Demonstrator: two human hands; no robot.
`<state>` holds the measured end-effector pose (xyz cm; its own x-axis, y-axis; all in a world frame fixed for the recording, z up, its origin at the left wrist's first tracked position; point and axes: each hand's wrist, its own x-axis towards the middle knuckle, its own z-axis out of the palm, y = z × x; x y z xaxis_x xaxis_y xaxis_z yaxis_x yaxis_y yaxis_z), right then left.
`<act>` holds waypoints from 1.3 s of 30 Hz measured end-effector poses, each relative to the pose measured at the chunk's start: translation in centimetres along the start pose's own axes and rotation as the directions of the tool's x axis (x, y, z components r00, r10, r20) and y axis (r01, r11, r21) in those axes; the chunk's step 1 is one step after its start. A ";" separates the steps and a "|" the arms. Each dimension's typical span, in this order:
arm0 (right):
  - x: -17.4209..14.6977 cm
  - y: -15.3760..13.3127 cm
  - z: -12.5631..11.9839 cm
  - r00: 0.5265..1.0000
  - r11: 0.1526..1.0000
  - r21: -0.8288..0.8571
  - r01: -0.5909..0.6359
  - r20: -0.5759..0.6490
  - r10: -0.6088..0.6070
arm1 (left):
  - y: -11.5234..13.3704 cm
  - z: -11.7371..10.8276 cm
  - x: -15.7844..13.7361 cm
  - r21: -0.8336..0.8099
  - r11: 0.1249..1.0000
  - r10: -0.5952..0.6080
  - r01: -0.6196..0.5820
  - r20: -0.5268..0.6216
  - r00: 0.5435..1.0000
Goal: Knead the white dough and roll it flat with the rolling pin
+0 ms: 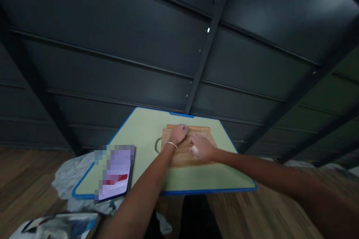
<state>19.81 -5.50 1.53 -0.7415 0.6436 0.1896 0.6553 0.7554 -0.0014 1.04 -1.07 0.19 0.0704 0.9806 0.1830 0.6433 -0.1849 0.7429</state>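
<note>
A wooden board [182,158] with a metal handle [157,145] on its left side lies on a pale green table. My left hand [178,134], with a bracelet at the wrist, is over the board's upper left, its fingers curled down and closed. Its knuckles overlap a thin wooden rod [199,128] that lies along the far edge, and what is under the fingers is hidden. Close on the right, my right hand [202,146] is bent low over the board, fingers drawn in. A small whitish patch [194,150] shows at its palm side; its kind is unclear.
The small table [207,183] has a blue rim. A tablet or large phone [119,175], partly pixelated, rests at its left edge. Pale cloth or plastic [67,175] lies beside it, above a wooden floor [25,179]. A dark panelled metal wall [126,74] rises behind the table.
</note>
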 end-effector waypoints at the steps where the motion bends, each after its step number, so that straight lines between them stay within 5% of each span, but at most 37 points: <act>1: -0.6 0.5 0.2 0.992 0.990 0.105 -0.097 -0.073 0.105 | -0.2 0.0 0.1 -0.030 1.000 -0.005 0.004 -0.008 1.000; 7: -3.7 3.8 0.1 0.996 0.844 0.536 0.001 -0.072 0.044 | -1.1 0.4 0.3 -0.081 0.997 0.004 -0.011 -0.088 0.996; 12: -4.4 3.9 0.9 0.981 0.745 0.656 -0.120 -0.036 0.190 | -1.5 0.5 0.7 -0.073 0.997 -0.013 0.006 -0.095 0.995; 18: -5.9 1.8 2.0 0.934 0.792 0.573 -0.208 -0.123 0.334 | -1.9 0.4 0.8 -0.077 0.997 0.012 -0.018 -0.077 0.997; 23: -5.7 0.6 0.2 0.963 0.942 0.319 -0.104 -0.205 0.176 | -2.0 0.4 0.9 -0.083 0.997 -0.004 -0.003 -0.086 0.996; 27: -4.1 0.0 -1.2 0.974 0.980 0.113 -0.167 -0.138 0.182 | -1.7 0.2 0.8 -0.086 0.996 -0.005 -0.003 -0.088 0.996; 39: -0.8 0.7 -1.0 0.995 0.946 0.325 0.005 -0.092 0.026 | -0.6 0.0 0.2 -0.025 0.999 -0.026 0.024 -0.075 0.997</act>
<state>21.04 -5.63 2.39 -0.7077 0.6490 0.2792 0.5691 0.7579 -0.3190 0.71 -0.73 -0.18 -0.0035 0.9773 0.2117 0.6258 -0.1630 0.7628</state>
